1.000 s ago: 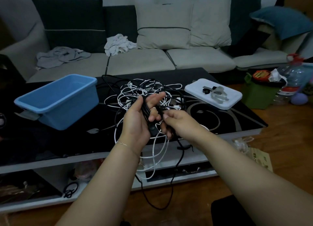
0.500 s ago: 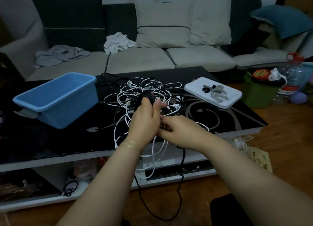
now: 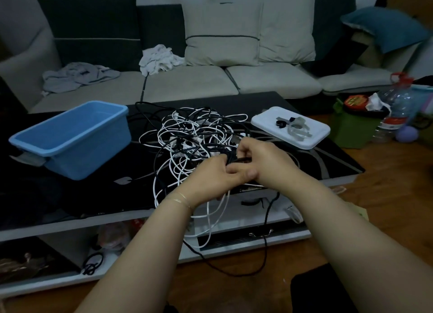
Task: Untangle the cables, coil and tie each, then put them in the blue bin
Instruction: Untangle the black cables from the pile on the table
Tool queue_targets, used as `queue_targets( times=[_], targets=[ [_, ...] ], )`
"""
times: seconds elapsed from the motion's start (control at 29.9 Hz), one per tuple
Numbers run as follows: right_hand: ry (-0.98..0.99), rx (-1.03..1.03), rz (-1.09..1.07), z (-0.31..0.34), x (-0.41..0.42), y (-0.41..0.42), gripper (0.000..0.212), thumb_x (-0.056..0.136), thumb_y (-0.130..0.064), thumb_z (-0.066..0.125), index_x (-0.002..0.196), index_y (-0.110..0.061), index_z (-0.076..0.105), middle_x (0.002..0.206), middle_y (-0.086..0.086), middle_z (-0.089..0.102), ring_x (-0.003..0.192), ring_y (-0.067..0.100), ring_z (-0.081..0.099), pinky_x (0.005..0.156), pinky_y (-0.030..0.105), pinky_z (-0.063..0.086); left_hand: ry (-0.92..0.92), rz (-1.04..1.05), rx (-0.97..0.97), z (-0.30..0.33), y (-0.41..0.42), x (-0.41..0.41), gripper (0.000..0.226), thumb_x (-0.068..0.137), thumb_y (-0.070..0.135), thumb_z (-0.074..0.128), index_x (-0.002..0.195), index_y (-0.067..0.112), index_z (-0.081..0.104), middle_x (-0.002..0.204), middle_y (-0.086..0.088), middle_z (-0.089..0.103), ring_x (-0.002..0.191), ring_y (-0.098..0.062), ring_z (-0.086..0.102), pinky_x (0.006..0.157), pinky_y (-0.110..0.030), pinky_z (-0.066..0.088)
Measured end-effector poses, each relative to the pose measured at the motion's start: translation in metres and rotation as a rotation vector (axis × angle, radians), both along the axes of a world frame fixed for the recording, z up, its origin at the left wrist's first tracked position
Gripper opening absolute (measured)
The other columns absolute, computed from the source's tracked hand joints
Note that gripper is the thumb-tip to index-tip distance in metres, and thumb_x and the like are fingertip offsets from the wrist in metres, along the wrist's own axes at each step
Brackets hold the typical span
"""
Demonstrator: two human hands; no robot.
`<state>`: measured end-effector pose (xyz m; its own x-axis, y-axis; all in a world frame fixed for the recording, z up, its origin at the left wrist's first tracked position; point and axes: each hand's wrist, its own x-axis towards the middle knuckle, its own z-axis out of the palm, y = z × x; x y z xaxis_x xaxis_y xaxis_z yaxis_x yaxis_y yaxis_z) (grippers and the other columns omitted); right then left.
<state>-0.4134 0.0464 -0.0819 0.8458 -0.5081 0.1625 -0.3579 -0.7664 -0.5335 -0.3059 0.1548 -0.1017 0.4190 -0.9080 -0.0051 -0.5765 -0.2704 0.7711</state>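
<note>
Head view: both hands meet over the near edge of the dark surface [image 3: 328, 162]. Left hand [image 3: 208, 179] has its grip curled round a black cable [image 3: 266, 247], bunched btwn the two hands w/ one loop hanging off the edge toward the floor. Right hand [image 3: 262, 158] pinches the same black cable just beside the left, fingers curled, grip narrow. Behind the hands lies the tangle of white and black cables [image 3: 194, 134], mid-surface, some white loops spilling over the near edge. Blue bin [image 3: 70, 146] sits on the left, apart from the tangle. White tray [image 3: 311, 139] w/ ties [image 3: 295, 127] sits on the right. Sofa [image 3: 192, 83] beyond.
</note>
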Motion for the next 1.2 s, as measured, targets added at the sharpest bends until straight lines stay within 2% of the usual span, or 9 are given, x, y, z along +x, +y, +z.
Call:
queue_targets(
  times=[0.07, 0.17, 0.4, 0.5, 0.64, 0.8, 0.9, 1.04, 1.2],
  targets=[
    [-0.174, 0.285, 0.089, 0.0, 0.001, -0.006, 0.027, 0.077, -0.033, 0.076, 0.077, -0.022, 0.052, 0.059, -0.011, 0.053, 0.054, 0.003, 0.046, 0.056, 0.024, 0.038, 0.124, -0.02, -0.041, 0.0, -0.001, 0.0, 0.051, 0.076, 0.051, 0.074, 0.084, 0.006, 0.052, 0.053, 0.004, 0.044, 0.038, -0.009, 0.04, 0.041, -0.024, 0.034],
    [-0.299, 0.468, 0.102, 0.002, -0.002, -0.022, 0.014, 0.088, -0.019, 0.067, 0.081, -0.019, 0.055, 0.061, -0.005, 0.053, 0.046, 0.003, 0.044, 0.048, 0.018, 0.037, 0.247, -0.064, -0.113, 0.002, 0.001, -0.002, 0.024, 0.091, 0.026, 0.064, 0.086, 0.004, 0.057, 0.046, 0.01, 0.036, 0.035, -0.006, 0.032, 0.037, -0.017, 0.028],
    [-0.434, 0.607, 0.044, -0.004, 0.004, -0.027, 0.014, 0.095, -0.018, 0.056, 0.081, -0.016, 0.057, 0.052, 0.0, 0.045, 0.038, 0.006, 0.031, 0.04, 0.021, 0.025, 0.621, -0.016, -0.293, 0.007, 0.001, -0.011, 0.06, 0.105, 0.036, 0.017, 0.106, -0.002, 0.063, 0.04, 0.003, 0.028, 0.031, -0.011, 0.023, 0.048, -0.032, 0.014],
    [-0.502, 0.532, 0.007, -0.006, 0.008, -0.026, 0.018, 0.095, -0.019, 0.056, 0.077, -0.02, 0.059, 0.062, 0.005, 0.049, 0.04, 0.001, 0.035, 0.041, 0.016, 0.029, 0.733, 0.0, -0.331, 0.008, 0.0, -0.01, 0.058, 0.105, 0.031, 0.016, 0.108, -0.004, 0.063, 0.038, 0.004, 0.026, 0.03, -0.01, 0.02, 0.047, -0.033, 0.014],
    [-0.513, 0.582, -0.005, -0.015, 0.017, -0.013, 0.027, 0.1, -0.021, 0.048, 0.073, -0.02, 0.052, 0.046, -0.01, 0.046, 0.036, 0.0, 0.039, 0.039, 0.012, 0.03, 0.838, 0.014, -0.422, 0.009, 0.001, -0.012, 0.059, 0.105, 0.035, 0.02, 0.095, 0.004, 0.068, 0.037, 0.004, 0.024, 0.028, -0.008, 0.018, 0.039, -0.021, 0.026],
    [-0.554, 0.796, -0.043, -0.032, 0.028, 0.01, 0.031, 0.104, -0.022, 0.038, 0.081, -0.019, 0.058, 0.058, 0.005, 0.042, 0.048, 0.016, 0.039, 0.038, 0.02, 0.033, 0.945, 0.093, -0.537, 0.008, 0.002, -0.011, 0.065, 0.106, 0.033, 0.019, 0.079, 0.009, 0.073, 0.035, 0.003, 0.027, 0.025, -0.007, 0.019, 0.035, -0.019, 0.029],
    [-0.538, 0.867, -0.032, -0.032, 0.029, 0.014, 0.033, 0.104, -0.026, 0.036, 0.091, -0.02, 0.065, 0.063, 0.012, 0.042, 0.049, 0.018, 0.039, 0.04, 0.021, 0.035, 0.971, 0.128, -0.556, 0.01, 0.004, -0.011, 0.062, 0.106, 0.034, 0.019, 0.096, -0.001, 0.068, 0.036, 0.002, 0.031, 0.024, -0.007, 0.022, 0.035, -0.017, 0.032],
    [-0.492, 1.096, 0.0, -0.029, 0.029, 0.022, 0.024, 0.105, -0.023, 0.034, 0.094, -0.018, 0.055, 0.053, -0.002, 0.036, 0.039, 0.007, 0.033, 0.04, 0.019, 0.037, 1.172, 0.163, -0.613, 0.016, 0.007, -0.008, 0.062, 0.104, 0.04, 0.02, 0.096, -0.001, 0.065, 0.037, 0.0, 0.036, 0.024, -0.009, 0.031, 0.036, -0.013, 0.037],
    [-0.372, 1.039, -0.01, -0.031, 0.03, 0.022, 0.02, 0.104, -0.017, 0.036, 0.1, -0.02, 0.056, 0.061, 0.003, 0.044, 0.04, 0.008, 0.039, 0.045, 0.022, 0.044, 1.245, 0.06, -0.536, 0.015, 0.009, -0.001, 0.067, 0.1, 0.053, 0.017, 0.11, 0.011, 0.067, 0.046, 0.003, 0.045, 0.046, -0.013, 0.044, 0.058, -0.031, 0.042]
  ],
)
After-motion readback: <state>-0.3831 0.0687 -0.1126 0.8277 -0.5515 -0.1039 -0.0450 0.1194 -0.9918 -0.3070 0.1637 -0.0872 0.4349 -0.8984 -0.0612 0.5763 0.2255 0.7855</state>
